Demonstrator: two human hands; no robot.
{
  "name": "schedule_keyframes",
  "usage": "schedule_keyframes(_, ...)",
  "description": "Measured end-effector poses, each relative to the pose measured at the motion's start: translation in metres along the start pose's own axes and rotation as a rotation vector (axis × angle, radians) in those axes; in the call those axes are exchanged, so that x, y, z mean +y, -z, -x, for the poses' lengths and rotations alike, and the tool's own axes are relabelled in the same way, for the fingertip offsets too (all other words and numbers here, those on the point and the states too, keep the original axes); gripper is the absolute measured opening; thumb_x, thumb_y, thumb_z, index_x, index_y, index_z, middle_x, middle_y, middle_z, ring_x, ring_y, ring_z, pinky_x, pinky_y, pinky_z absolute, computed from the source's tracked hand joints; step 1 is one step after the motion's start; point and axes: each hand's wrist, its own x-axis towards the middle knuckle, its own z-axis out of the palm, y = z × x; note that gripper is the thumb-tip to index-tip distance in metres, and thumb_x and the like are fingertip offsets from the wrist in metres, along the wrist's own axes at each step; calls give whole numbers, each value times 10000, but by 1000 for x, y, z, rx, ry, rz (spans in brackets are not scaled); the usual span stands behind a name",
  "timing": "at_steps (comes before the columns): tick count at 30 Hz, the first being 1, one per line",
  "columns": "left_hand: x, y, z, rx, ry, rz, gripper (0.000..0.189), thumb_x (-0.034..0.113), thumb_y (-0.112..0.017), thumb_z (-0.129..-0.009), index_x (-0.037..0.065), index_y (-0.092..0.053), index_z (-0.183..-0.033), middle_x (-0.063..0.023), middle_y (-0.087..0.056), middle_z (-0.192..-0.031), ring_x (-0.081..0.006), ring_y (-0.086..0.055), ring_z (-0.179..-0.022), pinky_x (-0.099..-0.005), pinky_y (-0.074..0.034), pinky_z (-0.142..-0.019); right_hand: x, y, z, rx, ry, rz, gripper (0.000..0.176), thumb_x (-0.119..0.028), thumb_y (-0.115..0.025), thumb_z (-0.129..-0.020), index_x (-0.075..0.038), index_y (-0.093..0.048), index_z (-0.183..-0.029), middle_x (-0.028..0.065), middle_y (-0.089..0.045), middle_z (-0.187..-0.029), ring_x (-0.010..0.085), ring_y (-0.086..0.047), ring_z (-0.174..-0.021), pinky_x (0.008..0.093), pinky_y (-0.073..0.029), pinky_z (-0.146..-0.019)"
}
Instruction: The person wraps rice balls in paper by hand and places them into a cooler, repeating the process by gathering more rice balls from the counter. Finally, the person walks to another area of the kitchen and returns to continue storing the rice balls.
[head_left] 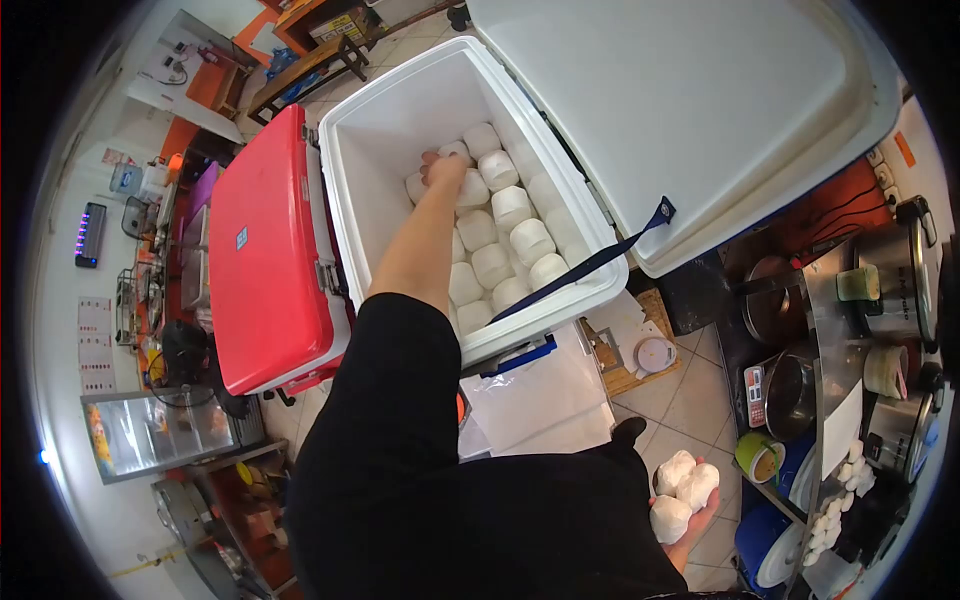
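Observation:
My left hand (445, 170) reaches down into the open white cooler (365, 165), its fingers curled around a white wrapped bundle (457, 150) near the far end. More bundles of the same rounded kind (512, 206) stand in rows inside, and what is in them is hidden by the wrapping. Low at the right, my right hand (702, 522) is palm up and cradles three white wrapped bundles (696, 487) against its fingers.
The cooler's lid (690, 90) hangs open to the right, and a dark strap (610, 250) crosses its near rim. At left stands a red-lidded cooler (265, 250). A metal shelf with pots (790, 390) and a scale (754, 397) is on the right.

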Motion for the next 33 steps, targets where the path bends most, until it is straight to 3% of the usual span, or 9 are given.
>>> schedule_keyframes(4,3,22,-39,-185,70,348,622,346,-568,-929,40,-354,-1427,-248,-441,-1419,-423,-555,-1186,-519,-516,-897,-6,2,-16,-122,-52,13,795,-664,-505,-894,-188,-398,-1521,128,-513,-1425,365,-630,-1117,560,-636,-617)
schedule_keyframes(7,42,90,-6,-410,73,7,513,327,-576,-927,-2,-503,-1314,-213,-571,-1263,-326,-634,-978,-455,-532,-762,-14,2,-32,-239,-147,-4,777,-663,-516,-891,-193,-418,-1503,128,-527,-1404,378,-629,-1116,592,-629,-641)
schedule_keyframes(9,81,140,46,-437,-373,-623,384,208,-531,-913,1,-616,-1225,-219,-695,-1088,-336,-694,-879,-437,-541,-750,-19,3,-44,-317,-154,35,758,-665,-517,-891,-194,-439,-1480,126,-548,-1366,383,-630,-1118,589,-626,-651)
schedule_keyframes(11,76,183,149,-235,-696,-79,344,244,-509,-958,-8,-648,-1147,-188,-724,-880,-308,-699,-763,-419,-546,-720,-27,3,-54,-389,-213,41,753,-665,-513,-897,-192,-440,-1478,126,-548,-1361,375,-635,-1102,578,-626,-667)
schedule_keyframes(13,47,214,279,-314,-1019,-11,318,218,-443,-1023,19,-640,-1175,-188,-719,-1066,-278,-697,-919,-378,-544,-820,-39,-2,-63,-423,-226,75,740,-664,-511,-902,-188,-448,-1465,130,-539,-1371,373,-638,-1098,566,-627,-692)
schedule_keyframes(16,-21,198,476,-1056,-967,233,395,159,-706,-912,65,-586,-1277,-139,-576,-1299,-283,-587,-1182,-433,-468,-1022,-57,-10,-73,-489,-255,168,698,-656,-480,-928,-133,-506,-1390,126,-615,-1279,314,-653,-1094,512,-622,-743)
schedule_keyframes(17,-36,181,521,-1001,-1288,137,544,209,-781,-870,79,-551,-1345,-189,-466,-1403,-366,-521,-1265,-461,-430,-1081,-63,-14,-80,-549,-295,168,684,-647,-451,-950,-96,-539,-1344,126,-657,-1218,279,-663,-1086,466,-618,-783)
schedule_keyframes(25,-68,105,585,-393,-1477,324,823,123,-887,-710,180,-482,-1425,-219,-396,-1419,-433,-475,-1285,-484,-440,-1085,-86,-106,-59,-755,-280,98,573,-579,-413,-998,-84,-587,-1226,111,-666,-1144,278,-668,-1046,416,-547,-905)
schedule_keyframes(33,-6,245,496,-92,-1318,217,850,94,-905,-632,75,-470,-1362,-174,-468,-1334,-382,-522,-1209,-411,-479,-1013,-84,-114,-48,-783,-449,16,533,-539,-549,-942,-189,-535,-1345,74,-558,-1343,296,-524,-1266,599,-433,-1042)
